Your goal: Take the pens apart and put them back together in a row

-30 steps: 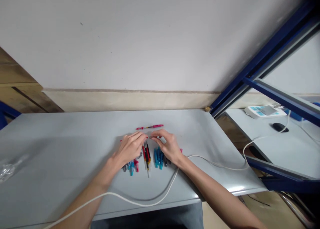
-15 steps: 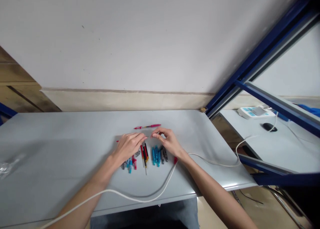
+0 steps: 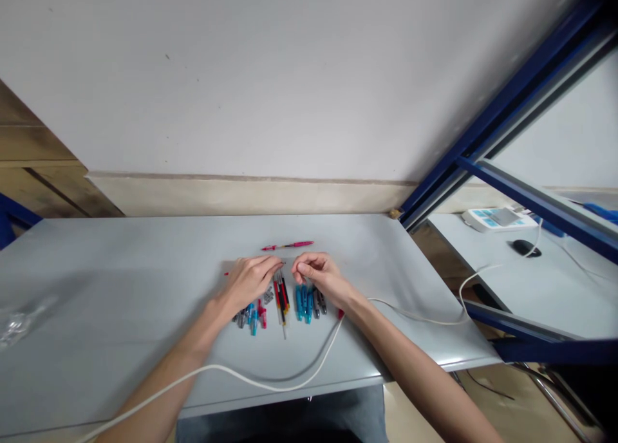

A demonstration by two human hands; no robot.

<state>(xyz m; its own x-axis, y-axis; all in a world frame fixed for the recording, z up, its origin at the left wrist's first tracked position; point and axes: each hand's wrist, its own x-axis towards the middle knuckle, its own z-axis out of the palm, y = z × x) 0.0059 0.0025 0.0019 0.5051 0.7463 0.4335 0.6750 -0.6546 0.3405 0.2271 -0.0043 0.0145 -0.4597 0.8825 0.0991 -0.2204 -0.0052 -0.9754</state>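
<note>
My left hand [image 3: 253,277] is closed in a pinch over the table, with a small dark tip showing at its fingertips; I cannot make out what it belongs to. A small red end [image 3: 226,273] shows beyond its far side. Facing it, my right hand [image 3: 318,277] has curled fingers, thumb against forefinger, their contents hidden. Between and below the hands lie pen refills [image 3: 281,298] with red and black ink. Blue pen barrels [image 3: 304,302] and dark grey pen barrels [image 3: 319,302] lie under my right hand. Smaller coloured pen parts [image 3: 253,319] and clear grey pieces [image 3: 268,295] lie by my left wrist.
A pink-red pen [image 3: 288,245] lies beyond my hands on the grey table [image 3: 145,256]. A white cable [image 3: 270,388] loops across the front. Clear plastic [image 3: 17,327] lies at left. Past the blue frame [image 3: 512,188] are a white device [image 3: 499,219] and a black mouse [image 3: 526,248].
My right hand has drawn slightly away from the left, and its fingers have curled in more. My left hand stays nearly in place, still pinching. The view has shifted slightly.
</note>
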